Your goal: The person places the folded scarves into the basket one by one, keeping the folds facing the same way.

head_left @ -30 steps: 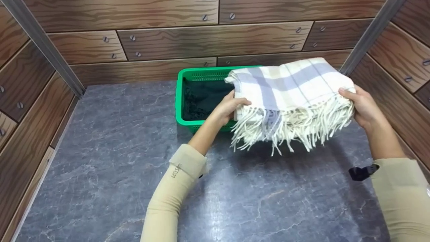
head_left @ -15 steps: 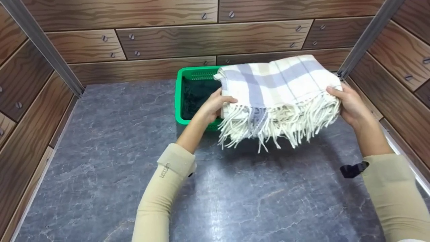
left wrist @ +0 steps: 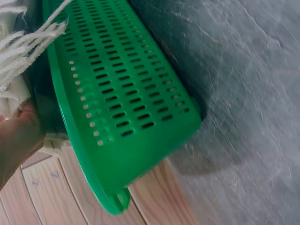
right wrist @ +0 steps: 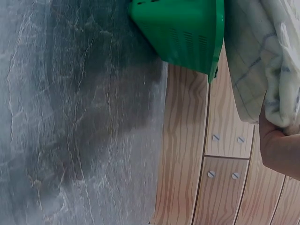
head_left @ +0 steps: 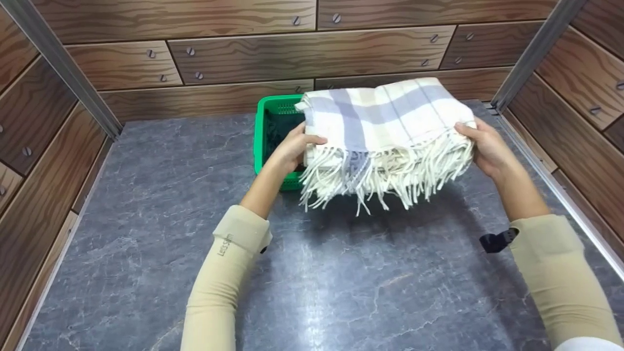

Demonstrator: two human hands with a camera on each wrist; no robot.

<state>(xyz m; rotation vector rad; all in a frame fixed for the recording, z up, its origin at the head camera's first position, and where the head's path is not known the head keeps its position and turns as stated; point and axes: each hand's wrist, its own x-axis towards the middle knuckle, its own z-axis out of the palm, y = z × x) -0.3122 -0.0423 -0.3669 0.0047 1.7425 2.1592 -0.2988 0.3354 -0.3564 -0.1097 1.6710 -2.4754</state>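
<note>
A folded plaid blanket [head_left: 380, 117], white with lavender and beige stripes and a cream fringe along its near edge, is held up over a green plastic basket [head_left: 259, 136]. My left hand [head_left: 292, 148] grips its left end, thumb on top and fingers beneath. The right hand [head_left: 490, 146] holds the opposite end the same way. In the head view the blanket hides most of the basket. Both wrist views show the blanket above the rim; the left one shows the slotted basket wall [left wrist: 117, 79]. Dark material [head_left: 280, 129] lies inside the basket, its kind unclear.
The basket stands on a grey marbled tabletop [head_left: 161, 219], near the wood-patterned back wall [head_left: 243, 58]. Similar panels rise on the left and right, with metal posts [head_left: 526, 53] at the corners.
Both hands have carried the blanket leftward, so it covers more of the basket. The grip looks the same, and the basket has stayed in place.
</note>
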